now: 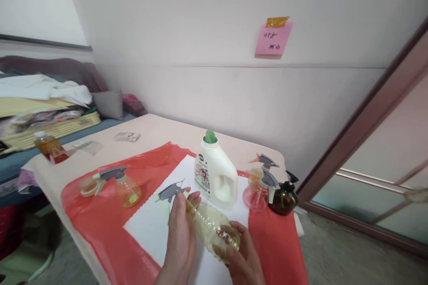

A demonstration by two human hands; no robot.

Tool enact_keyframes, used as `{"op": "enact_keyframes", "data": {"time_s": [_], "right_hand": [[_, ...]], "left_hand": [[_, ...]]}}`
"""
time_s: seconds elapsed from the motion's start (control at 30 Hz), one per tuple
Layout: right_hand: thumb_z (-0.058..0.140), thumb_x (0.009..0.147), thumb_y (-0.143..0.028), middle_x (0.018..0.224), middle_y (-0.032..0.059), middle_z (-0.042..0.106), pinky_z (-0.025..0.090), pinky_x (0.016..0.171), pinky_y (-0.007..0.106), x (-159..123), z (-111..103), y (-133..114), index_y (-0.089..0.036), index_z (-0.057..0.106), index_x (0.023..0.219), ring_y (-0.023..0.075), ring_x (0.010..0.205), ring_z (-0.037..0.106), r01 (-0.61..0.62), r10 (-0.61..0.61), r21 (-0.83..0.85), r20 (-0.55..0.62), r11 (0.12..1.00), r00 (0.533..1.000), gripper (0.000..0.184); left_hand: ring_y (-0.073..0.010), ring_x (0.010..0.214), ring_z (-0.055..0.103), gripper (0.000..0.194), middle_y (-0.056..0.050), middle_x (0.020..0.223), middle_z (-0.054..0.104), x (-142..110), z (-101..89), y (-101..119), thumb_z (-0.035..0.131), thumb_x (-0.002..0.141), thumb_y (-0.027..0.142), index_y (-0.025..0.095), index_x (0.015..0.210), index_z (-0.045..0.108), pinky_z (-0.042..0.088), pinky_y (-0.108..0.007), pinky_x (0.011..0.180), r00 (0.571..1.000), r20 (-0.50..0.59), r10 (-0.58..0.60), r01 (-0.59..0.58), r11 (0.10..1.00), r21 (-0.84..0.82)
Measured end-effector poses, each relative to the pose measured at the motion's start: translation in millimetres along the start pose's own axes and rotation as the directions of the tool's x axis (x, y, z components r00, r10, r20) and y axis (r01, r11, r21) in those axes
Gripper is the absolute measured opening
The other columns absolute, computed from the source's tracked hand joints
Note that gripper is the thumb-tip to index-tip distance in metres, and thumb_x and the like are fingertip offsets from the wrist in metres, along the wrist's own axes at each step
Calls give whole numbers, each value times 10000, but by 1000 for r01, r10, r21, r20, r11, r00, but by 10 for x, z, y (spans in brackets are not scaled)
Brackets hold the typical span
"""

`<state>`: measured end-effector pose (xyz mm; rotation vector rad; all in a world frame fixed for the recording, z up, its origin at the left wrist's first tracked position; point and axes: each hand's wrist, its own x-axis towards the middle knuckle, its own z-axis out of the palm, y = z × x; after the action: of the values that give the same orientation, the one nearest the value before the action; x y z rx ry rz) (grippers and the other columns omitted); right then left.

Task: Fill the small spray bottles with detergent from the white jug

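Now, left hand (pixel 182 229) gripping yellowish spray bottle (pixel 209 225) round neck, right hand (pixel 244 254) clasping base, bottle tilted in front of white jug (pixel 219 180)

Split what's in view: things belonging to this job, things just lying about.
Likely in the job:
yellowish spray bottle between left hand and right hand
white jug
clear spray bottle
pink spray bottle
brown pump bottle
white sheet

Seemingly just lying about:
amber bottle
flat packets
grey cushion

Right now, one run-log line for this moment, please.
left hand: at neck of spray bottle | right hand: at its base | white jug: upright on white sheet
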<state>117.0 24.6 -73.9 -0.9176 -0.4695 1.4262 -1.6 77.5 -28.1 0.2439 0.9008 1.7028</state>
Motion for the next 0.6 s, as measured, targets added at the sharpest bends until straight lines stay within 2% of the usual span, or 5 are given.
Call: {"op": "enact_keyframes", "data": {"time_s": [0.17,0.3,0.4,0.5,0.6], "right_hand": [[901,487,-411,1021,-4,625,498,807,337,-9,-12,-4,-295,547,1063,205,964,608,72,-72,-2,-19,997,997,686],[900,497,-417,1030,9,637,498,824,344,-21,-17,6,-290,551,1074,210,972,612,140,-140,0,8,990,990,686],[907,489,-415,1018,3,648,504,813,328,-27,-15,8,-293,556,1069,201,960,618,143,-143,-8,1,990,990,689],[908,498,-425,1001,4,664,529,772,331,-16,-27,39,-284,567,1054,195,907,640,48,-47,36,-19,998,999,667],[849,566,-558,962,37,705,554,671,332,17,-68,115,-236,598,1000,209,829,680,-191,191,83,3,978,982,597]], "left_hand": [[-230,969,664,467,-105,994,719,-153,97,-37,748,740,523,191,1049,638,485,-362,888,997,20,-72,73,997,-40],[-217,984,666,381,-98,1009,723,-179,127,-6,744,763,482,186,989,658,492,-335,898,995,23,-98,99,994,-38],[-208,1003,664,332,-94,1009,725,-166,116,-9,725,792,457,176,961,674,494,-309,902,992,34,-122,123,992,-35],[-220,952,678,361,-116,1010,727,-146,91,-20,742,772,459,152,953,690,520,-311,843,990,27,-141,142,989,-28],[-215,861,686,357,-117,961,733,-118,65,-2,766,747,449,149,924,688,536,-312,770,991,37,-129,129,992,3]]}}
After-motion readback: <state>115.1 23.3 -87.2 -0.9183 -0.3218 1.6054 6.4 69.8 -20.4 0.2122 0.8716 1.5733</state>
